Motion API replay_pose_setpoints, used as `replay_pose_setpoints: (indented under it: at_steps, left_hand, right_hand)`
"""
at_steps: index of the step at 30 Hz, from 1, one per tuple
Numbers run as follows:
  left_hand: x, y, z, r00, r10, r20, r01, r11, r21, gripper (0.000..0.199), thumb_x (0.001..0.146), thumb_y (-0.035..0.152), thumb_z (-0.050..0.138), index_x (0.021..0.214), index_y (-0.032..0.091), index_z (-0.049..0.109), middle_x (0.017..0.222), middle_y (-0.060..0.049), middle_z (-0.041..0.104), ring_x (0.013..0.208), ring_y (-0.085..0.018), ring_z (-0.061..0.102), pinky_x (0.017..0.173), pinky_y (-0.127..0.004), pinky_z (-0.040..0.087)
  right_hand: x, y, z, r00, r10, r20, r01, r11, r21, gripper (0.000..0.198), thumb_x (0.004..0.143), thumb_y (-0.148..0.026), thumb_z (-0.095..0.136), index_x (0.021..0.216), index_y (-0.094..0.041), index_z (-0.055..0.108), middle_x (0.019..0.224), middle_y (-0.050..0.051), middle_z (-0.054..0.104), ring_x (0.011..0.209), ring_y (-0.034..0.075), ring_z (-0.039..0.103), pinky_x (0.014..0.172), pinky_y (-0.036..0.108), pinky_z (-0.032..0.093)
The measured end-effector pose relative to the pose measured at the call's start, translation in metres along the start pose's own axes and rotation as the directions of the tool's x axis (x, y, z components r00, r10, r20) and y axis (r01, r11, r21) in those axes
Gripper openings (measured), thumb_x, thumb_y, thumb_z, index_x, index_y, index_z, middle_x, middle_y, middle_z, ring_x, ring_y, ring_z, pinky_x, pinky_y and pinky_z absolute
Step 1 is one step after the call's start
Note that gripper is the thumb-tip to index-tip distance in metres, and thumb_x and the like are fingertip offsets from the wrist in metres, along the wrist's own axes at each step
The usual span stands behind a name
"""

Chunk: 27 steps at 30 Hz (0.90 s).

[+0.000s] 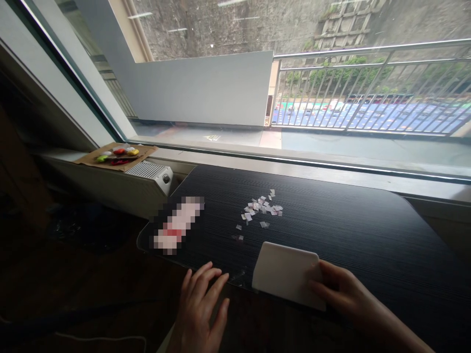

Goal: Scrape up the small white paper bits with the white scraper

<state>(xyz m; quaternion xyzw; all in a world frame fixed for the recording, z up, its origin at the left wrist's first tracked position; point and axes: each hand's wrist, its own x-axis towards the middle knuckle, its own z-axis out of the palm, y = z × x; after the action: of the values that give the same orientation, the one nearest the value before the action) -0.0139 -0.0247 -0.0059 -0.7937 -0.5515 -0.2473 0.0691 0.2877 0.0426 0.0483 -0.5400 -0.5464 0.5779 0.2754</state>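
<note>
My right hand grips the right side of a flat white rectangular piece with rounded corners. That piece is at the front edge of the black table, and I cannot tell whether it rests there or is held just above. Off the table's near edge, my left hand is open, palm down with its fingers spread and nothing in them. Beyond the white piece lies a loose scatter of small pale paper-like squares, a few of them strayed toward me.
A blurred-out pink and red item lies on the table's left end. Left of the table, a cardboard sheet with colourful small things sits on a white radiator. A window ledge runs behind the table.
</note>
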Motion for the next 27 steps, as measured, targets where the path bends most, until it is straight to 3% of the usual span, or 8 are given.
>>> replay_pose_setpoints:
  at_steps: [6, 12, 16, 18, 21, 23, 27]
  left_hand:
    - [0.0, 0.001, 0.001, 1.0, 0.0, 0.016, 0.0, 1.0, 0.014, 0.041, 0.086, 0.019, 0.052, 0.126, 0.025, 0.056, 0.119, -0.007, 0.063, 0.121, -0.025, 0.055, 0.104, -0.049, 0.04]
    - [-0.002, 0.001, 0.0, 1.0, 0.0, 0.027, -0.001, 1.0, 0.02, 0.04, 0.087, 0.018, 0.052, 0.126, 0.024, 0.055, 0.119, -0.008, 0.063, 0.121, -0.027, 0.054, 0.102, -0.053, 0.042]
    - [-0.003, 0.001, -0.001, 1.0, 0.0, 0.023, -0.001, 1.0, 0.011, 0.04, 0.087, 0.019, 0.052, 0.127, 0.024, 0.055, 0.12, -0.008, 0.063, 0.121, -0.027, 0.055, 0.103, -0.051, 0.042]
    - [-0.002, 0.001, -0.001, 1.0, 0.002, 0.014, -0.003, 1.0, 0.015, 0.04, 0.086, 0.019, 0.052, 0.126, 0.024, 0.056, 0.12, -0.008, 0.063, 0.121, -0.026, 0.055, 0.104, -0.05, 0.042]
    - [-0.001, 0.0, 0.0, 1.0, 0.007, 0.009, -0.007, 1.0, 0.022, 0.04, 0.085, 0.019, 0.052, 0.125, 0.023, 0.058, 0.119, -0.009, 0.064, 0.119, -0.027, 0.056, 0.102, -0.05, 0.043]
    - [0.001, 0.0, 0.0, 1.0, 0.007, 0.008, -0.007, 1.0, 0.024, 0.04, 0.085, 0.019, 0.053, 0.124, 0.024, 0.058, 0.117, -0.009, 0.065, 0.118, -0.027, 0.058, 0.101, -0.05, 0.045]
    - [-0.001, -0.002, 0.0, 1.0, 0.007, -0.015, -0.007, 1.0, 0.029, 0.039, 0.084, 0.02, 0.055, 0.123, 0.024, 0.058, 0.116, -0.008, 0.066, 0.117, -0.027, 0.059, 0.099, -0.048, 0.046]
  right_hand:
    - [-0.003, -0.006, 0.004, 1.0, -0.027, 0.014, 0.028, 0.999, -0.04, 0.019, 0.073, -0.036, 0.065, 0.081, -0.019, 0.068, 0.079, 0.004, 0.074, 0.079, 0.026, 0.068, 0.069, 0.032, 0.052]
    - [0.006, -0.007, 0.008, 0.992, -0.101, -0.081, 0.088, 0.985, -0.146, 0.017, 0.074, -0.035, 0.062, 0.078, -0.019, 0.066, 0.071, 0.003, 0.068, 0.071, 0.023, 0.063, 0.062, 0.03, 0.049]
    - [0.009, -0.008, 0.013, 0.994, -0.105, -0.036, 0.098, 0.985, -0.143, 0.016, 0.073, -0.035, 0.062, 0.075, -0.019, 0.066, 0.069, 0.001, 0.067, 0.067, 0.021, 0.062, 0.059, 0.029, 0.048]
    - [0.012, -0.01, 0.011, 0.989, -0.132, -0.07, 0.118, 0.977, -0.179, 0.018, 0.074, -0.037, 0.062, 0.073, -0.02, 0.066, 0.067, 0.001, 0.067, 0.065, 0.021, 0.061, 0.058, 0.029, 0.048]
    - [0.025, -0.019, 0.005, 0.958, -0.234, -0.168, 0.184, 0.947, -0.265, 0.021, 0.077, -0.042, 0.064, 0.075, -0.021, 0.067, 0.074, 0.004, 0.071, 0.07, 0.023, 0.064, 0.063, 0.031, 0.051]
    - [0.041, -0.025, 0.005, 0.934, -0.315, -0.172, 0.245, 0.91, -0.334, 0.021, 0.079, -0.043, 0.063, 0.078, -0.021, 0.067, 0.076, 0.004, 0.072, 0.071, 0.023, 0.065, 0.064, 0.032, 0.051]
    - [0.077, -0.034, 0.016, 0.902, -0.405, -0.152, 0.309, 0.849, -0.428, 0.02, 0.082, -0.039, 0.062, 0.072, -0.022, 0.061, 0.063, 0.001, 0.066, 0.058, 0.019, 0.06, 0.054, 0.029, 0.045]
